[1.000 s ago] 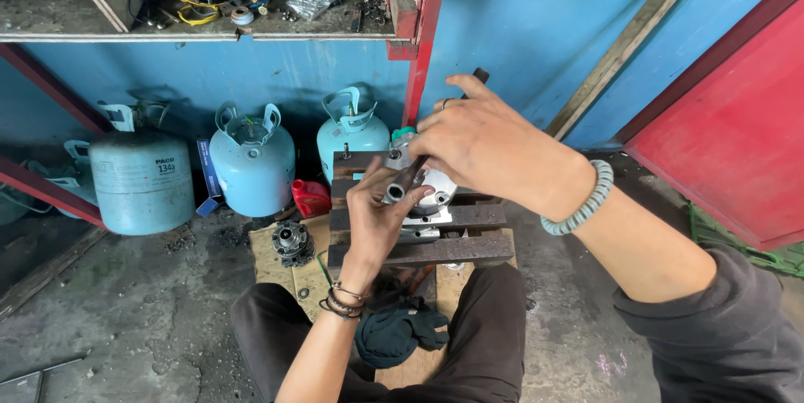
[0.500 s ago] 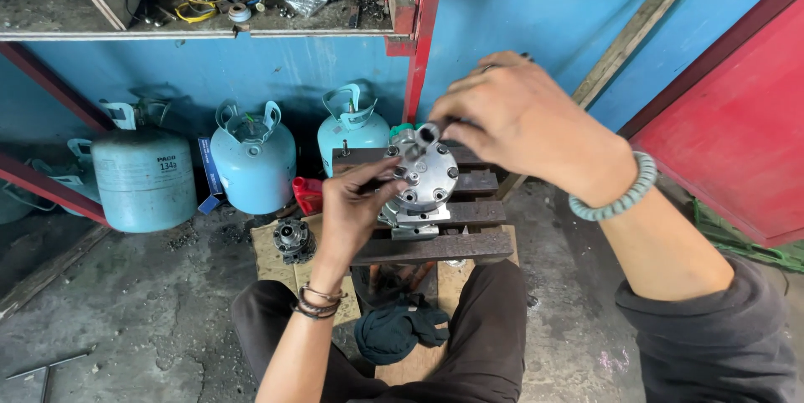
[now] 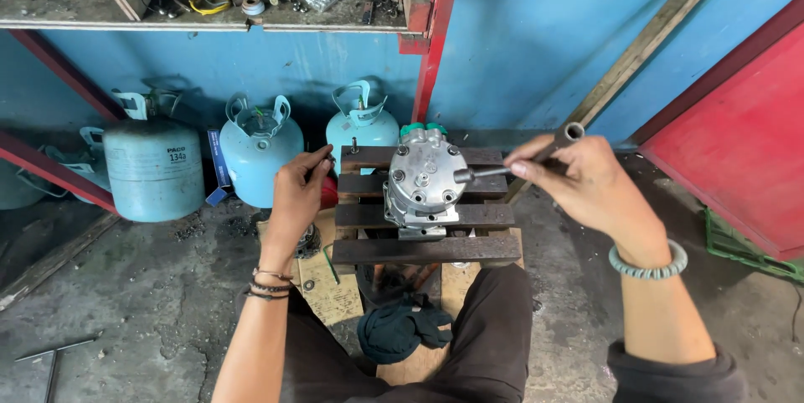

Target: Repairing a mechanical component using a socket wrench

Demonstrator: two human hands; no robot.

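At frame centre the silver compressor (image 3: 424,181) now stands alone on the slatted wooden stand (image 3: 419,248), released by both hands since a moment ago. The right hand (image 3: 586,185) grips a socket wrench (image 3: 511,164) whose tip meets its right side. The left hand (image 3: 297,193), fingers loosely curled, rests left of it, apparently pinching something small.

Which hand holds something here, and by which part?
The right hand holds a socket wrench by its handle; the left hand rests on the wooden stand.
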